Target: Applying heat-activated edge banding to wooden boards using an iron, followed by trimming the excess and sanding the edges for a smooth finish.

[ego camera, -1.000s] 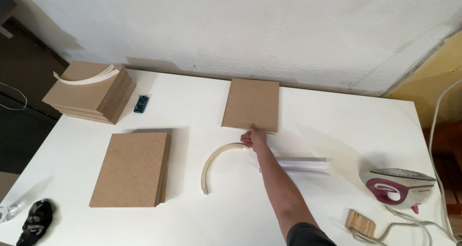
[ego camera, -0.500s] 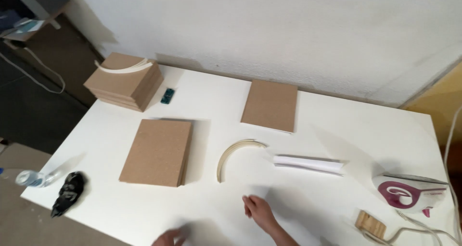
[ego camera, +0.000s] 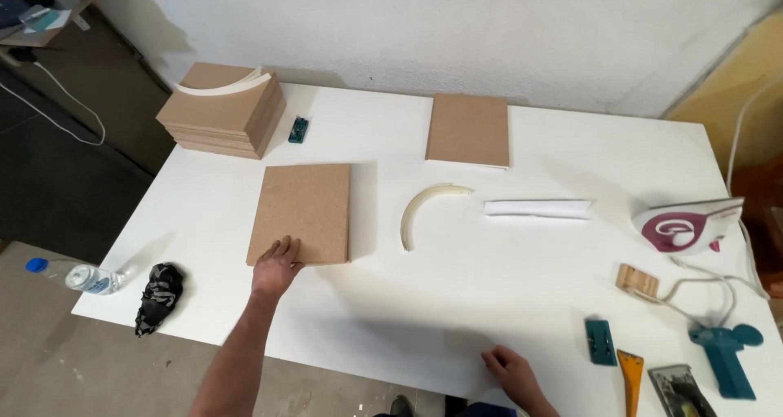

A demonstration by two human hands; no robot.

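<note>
My left hand (ego camera: 276, 267) lay open on the near edge of the brown board (ego camera: 303, 211), whose long axis ran away from me; my right hand (ego camera: 507, 368), fingers loose, rested far right of the board

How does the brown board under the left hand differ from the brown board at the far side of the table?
The near brown fibreboard panel is touched at its front corner by the left hand; the far brown fibreboard panel lies untouched. The near one looks larger and seems to sit on a small stack; the far one looks thinner. The near one lies left of the curved pale strip, the far one beyond it. Both are rectangular and lie flat.
</note>
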